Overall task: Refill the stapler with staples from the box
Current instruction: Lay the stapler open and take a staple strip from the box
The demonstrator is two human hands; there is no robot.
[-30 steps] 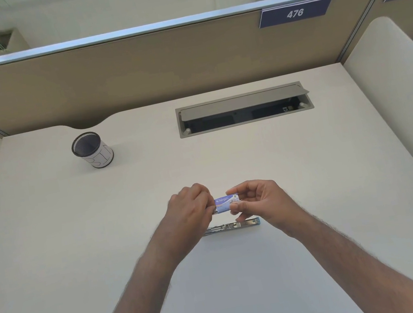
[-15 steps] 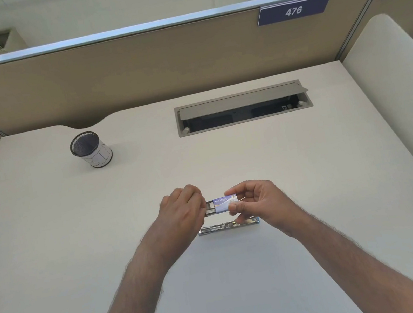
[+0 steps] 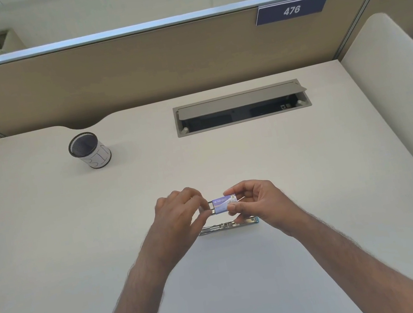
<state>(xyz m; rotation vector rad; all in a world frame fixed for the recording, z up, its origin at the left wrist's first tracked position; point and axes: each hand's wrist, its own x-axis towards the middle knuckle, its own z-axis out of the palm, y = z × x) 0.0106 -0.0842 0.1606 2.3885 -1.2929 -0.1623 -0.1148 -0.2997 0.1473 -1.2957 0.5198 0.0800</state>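
Step in hand: opening the staple box [image 3: 223,204], held above the desk [image 3: 49,237] near its front-middle. Right hand [image 3: 258,203] pinches the sleeve; left hand [image 3: 179,215] pinches the inner tray, partly slid out. Stapler [image 3: 229,225] lies open just below. Next: prob. lift out a strip w/o spilling. Box reads "Kangaro"; partition signs "476", "477".

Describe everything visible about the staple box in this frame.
The staple box is a small, flat, purple-and-white sleeve, apparently cardboard, with printed lettering too small to read surely. It is held above the desk, lying roughly level, long axis left to right. The right hand pinches its right end; the left hand grips the inner tray, partly slid out on the left. The stapler lies on the desk just nearer the person, not touching it.
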